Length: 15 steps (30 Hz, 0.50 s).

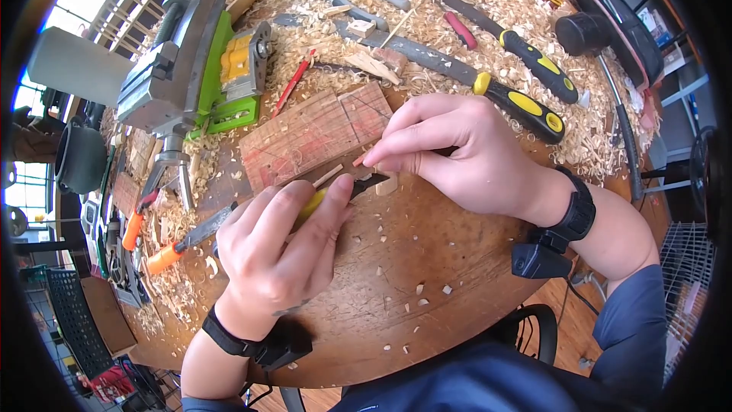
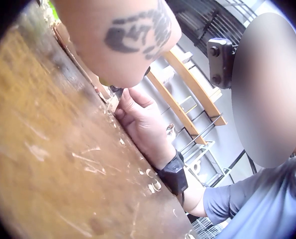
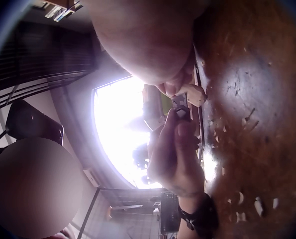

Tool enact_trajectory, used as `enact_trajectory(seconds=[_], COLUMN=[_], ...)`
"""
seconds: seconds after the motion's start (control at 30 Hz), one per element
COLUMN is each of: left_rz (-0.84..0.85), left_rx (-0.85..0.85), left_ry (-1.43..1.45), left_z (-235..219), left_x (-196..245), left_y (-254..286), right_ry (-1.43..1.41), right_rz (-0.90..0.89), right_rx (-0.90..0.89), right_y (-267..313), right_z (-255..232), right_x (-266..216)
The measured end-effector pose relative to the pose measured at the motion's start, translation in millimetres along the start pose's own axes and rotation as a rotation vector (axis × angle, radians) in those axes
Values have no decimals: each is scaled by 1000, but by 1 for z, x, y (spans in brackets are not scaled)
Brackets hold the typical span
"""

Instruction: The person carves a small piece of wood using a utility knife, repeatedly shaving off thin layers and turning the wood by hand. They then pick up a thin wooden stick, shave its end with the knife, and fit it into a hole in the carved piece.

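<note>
Both hands work close: our left hand [image 1: 278, 248] grips the yellow-handled knife [image 1: 335, 192], our right hand [image 1: 457, 152] pinches the small wood piece [image 1: 387, 183] (fingertips near the blade), so we'd better cut shallow.

table [image 1: 427, 259]: worn matt wood | vise [image 1: 171, 69]: dull grey metal | shavings [image 1: 526, 15]: pale curled wood
</note>
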<state>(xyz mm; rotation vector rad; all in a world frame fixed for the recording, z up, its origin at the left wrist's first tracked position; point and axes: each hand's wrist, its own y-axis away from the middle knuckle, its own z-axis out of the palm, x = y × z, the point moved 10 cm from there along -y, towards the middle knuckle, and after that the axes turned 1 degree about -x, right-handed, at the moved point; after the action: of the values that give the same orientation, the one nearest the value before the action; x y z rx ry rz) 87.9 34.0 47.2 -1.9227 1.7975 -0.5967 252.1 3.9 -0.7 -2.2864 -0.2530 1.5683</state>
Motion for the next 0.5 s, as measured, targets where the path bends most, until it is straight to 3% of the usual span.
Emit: enact_trajectory(seconds=[0.27, 0.5], left_rz=[-1, -9], left_rx=[-89, 0], left_ry=[26, -12], left_z=[7, 0], left_x=[7, 2], left_y=[-3, -3], right_ry=[-19, 46], right_rz=[21, -11], right_rx=[80, 76], right_y=[-1, -1], right_z=[-3, -4], right_x=[1, -3])
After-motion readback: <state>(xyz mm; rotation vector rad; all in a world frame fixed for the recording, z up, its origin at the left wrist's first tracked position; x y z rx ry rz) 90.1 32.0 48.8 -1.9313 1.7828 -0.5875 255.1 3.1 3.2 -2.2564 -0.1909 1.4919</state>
